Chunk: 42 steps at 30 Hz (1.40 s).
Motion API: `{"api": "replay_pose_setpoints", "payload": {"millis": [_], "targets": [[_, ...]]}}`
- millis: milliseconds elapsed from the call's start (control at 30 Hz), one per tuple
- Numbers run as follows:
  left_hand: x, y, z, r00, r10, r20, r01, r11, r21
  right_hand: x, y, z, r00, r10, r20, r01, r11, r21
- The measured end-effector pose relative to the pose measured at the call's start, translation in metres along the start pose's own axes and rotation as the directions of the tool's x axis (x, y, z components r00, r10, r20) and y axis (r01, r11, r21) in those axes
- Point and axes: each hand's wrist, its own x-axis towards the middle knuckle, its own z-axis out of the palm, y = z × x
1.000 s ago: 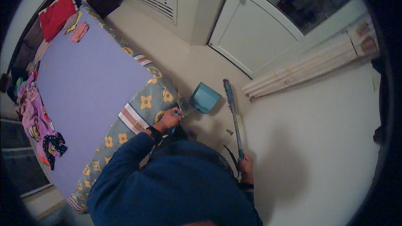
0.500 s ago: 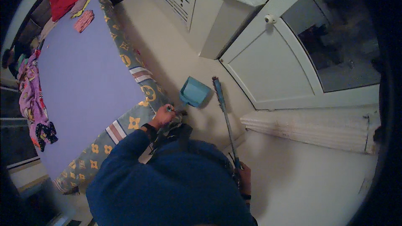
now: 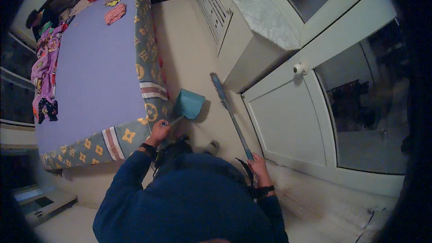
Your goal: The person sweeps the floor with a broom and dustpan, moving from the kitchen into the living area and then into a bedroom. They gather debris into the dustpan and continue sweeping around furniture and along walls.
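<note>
Blue long-handled broom with dark bristles along its narrow head (image 3: 231,115) slants forward and leftward from the right hand (image 3: 259,167), whose fingers are wrapped around the upper end of its stick. Ahead of the left hand (image 3: 159,132) and slightly to its right is a teal, square-edged dustpan (image 3: 189,104); the left fingers are curled tight around the end of its thin handle. Broom head and dustpan are apart, both farther forward than the fingers; whether either touches the pale beige floor (image 3: 184,40) cannot be told. Just left of the left fingers lies the corner of a bed with a plain lilac sheet and a grey-green, yellow-flowered border (image 3: 99,63). Right of the right fingers stands a white panelled door with a dark glass pane (image 3: 292,112). A grey shoe (image 3: 212,147) shows between the two hands.
</note>
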Motion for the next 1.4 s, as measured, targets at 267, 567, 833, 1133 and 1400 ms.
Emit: {"api": "replay_pose_setpoints", "payload": {"millis": [267,567,833,1133,1400], "targets": [[0.027,0.013,0.018,0.990,0.038,-0.135,-0.053,0.993,-0.104,0.099,-0.131,0.004,0.977,0.190,0.101,-0.200,0.975,0.097],[0.094,0.048,-0.022,0.971,0.142,-0.190,-0.109,0.979,0.171,0.165,-0.186,0.040,0.993,0.084,0.084,-0.073,0.990,-0.122],[0.140,0.038,-0.046,0.992,-0.050,-0.119,0.065,0.990,0.129,0.245,-0.222,0.071,0.947,-0.295,0.129,0.320,0.831,-0.455],[0.140,0.034,-0.035,0.962,-0.193,-0.193,0.201,0.979,0.023,0.402,-0.303,0.127,0.918,-0.374,0.135,0.386,0.761,-0.521],[0.131,0.069,-0.025,0.962,-0.139,-0.235,0.107,0.984,-0.144,0.380,-0.281,0.125,0.967,0.167,0.194,-0.108,0.953,-0.283]]}}
